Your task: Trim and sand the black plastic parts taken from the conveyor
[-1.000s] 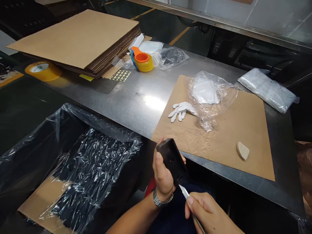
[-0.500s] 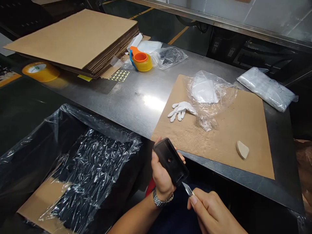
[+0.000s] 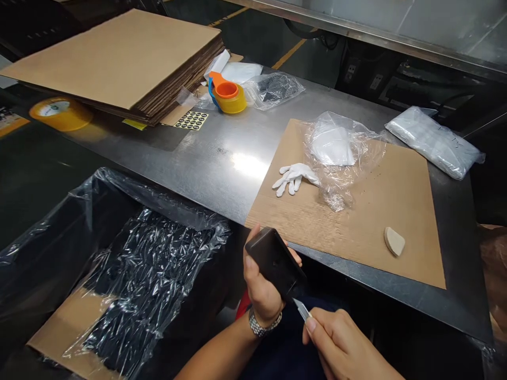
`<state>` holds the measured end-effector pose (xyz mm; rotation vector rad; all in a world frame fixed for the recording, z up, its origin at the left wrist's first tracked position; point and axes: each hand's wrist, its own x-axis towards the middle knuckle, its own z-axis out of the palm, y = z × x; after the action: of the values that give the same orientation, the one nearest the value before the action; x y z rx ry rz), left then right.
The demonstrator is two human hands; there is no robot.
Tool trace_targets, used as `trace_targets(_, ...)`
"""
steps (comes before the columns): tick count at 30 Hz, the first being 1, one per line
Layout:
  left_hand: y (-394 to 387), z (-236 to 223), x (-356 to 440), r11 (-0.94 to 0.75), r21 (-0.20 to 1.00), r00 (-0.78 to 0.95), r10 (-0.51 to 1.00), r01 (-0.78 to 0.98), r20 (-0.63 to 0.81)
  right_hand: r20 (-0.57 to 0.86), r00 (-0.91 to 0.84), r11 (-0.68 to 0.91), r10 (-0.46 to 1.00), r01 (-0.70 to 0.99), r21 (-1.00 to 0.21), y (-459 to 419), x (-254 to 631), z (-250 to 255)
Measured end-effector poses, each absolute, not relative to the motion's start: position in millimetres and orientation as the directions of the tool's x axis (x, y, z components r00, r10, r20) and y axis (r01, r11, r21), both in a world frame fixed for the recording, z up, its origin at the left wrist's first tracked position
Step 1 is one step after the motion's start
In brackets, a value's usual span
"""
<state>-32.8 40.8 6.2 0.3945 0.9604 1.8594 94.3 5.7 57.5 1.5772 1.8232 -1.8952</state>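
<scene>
My left hand [image 3: 263, 287] wraps round a black rectangular plastic part [image 3: 275, 258], a shallow shell with raised edges, held tilted just off the table's front edge. In my right hand [image 3: 336, 332] is a utility knife [image 3: 301, 310], its blade pointing up and left. The blade tip lies at the part's lower end; whether it touches, I cannot tell. My right fingers hide the knife's handle. Beyond my hands, a white glove [image 3: 295, 178] and a beige wedge-shaped block [image 3: 394, 242] rest on a cardboard sheet [image 3: 368, 221].
Clear plastic bags [image 3: 332, 142] lie on the cardboard. A tape dispenser [image 3: 229, 97], a sticker sheet [image 3: 192, 120], a yellow tape roll [image 3: 61, 113] and stacked cardboard [image 3: 119, 58] occupy the metal table [image 3: 214, 169]. At left stands a plastic-lined bin [image 3: 95, 182] holding wrapped black pieces.
The black part has tilted in my left hand, so its inner face shows less and looks darker. The knife has shifted slightly left along with the part's lower end.
</scene>
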Motion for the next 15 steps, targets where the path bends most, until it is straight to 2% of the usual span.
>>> trace_targets(9, 40.1, 0.8, -32.0, -0.286, 0.8, -0.489, 0.872, -0.527, -0.011, -0.693, -0.501, -0.393, 0.518, 0.581, -0.713, 1.0, 94.6, 42.6)
trace_targets(15, 40.0, 4.2, -30.3, -0.266, 0.775, -0.513, 0.854, -0.573, -0.087, -0.679, -0.545, -0.479, 0.491, 0.482, -0.733, 1.2, 92.5, 39.8)
